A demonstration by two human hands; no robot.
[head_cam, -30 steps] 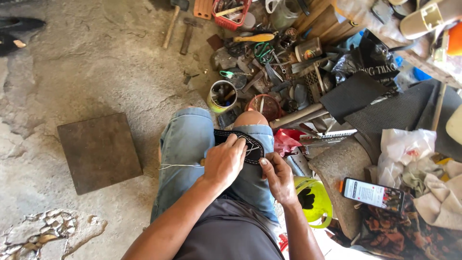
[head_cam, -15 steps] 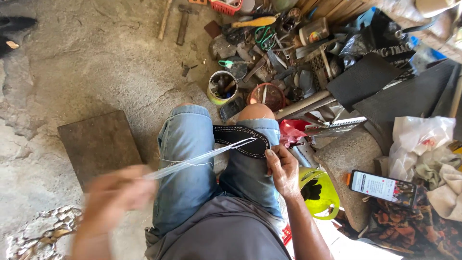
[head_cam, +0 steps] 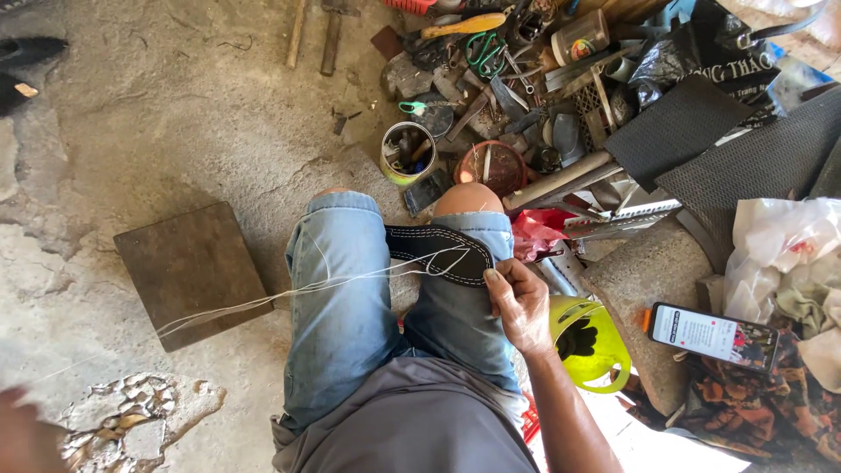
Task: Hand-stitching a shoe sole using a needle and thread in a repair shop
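The left hand (head_cam: 22,434) sits blurred at the frame's lower-left corner; its grip cannot be made out. The right hand (head_cam: 523,302) presses the black stitched sole (head_cam: 442,252) across the lap. White thread (head_cam: 263,300) stretches tight from the sole leftward.

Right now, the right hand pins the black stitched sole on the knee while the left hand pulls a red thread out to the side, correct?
Not quite: the thread is white, not red, as the head view shows. The right hand does pin the black stitched sole on the knee while the left hand pulls it sideways.
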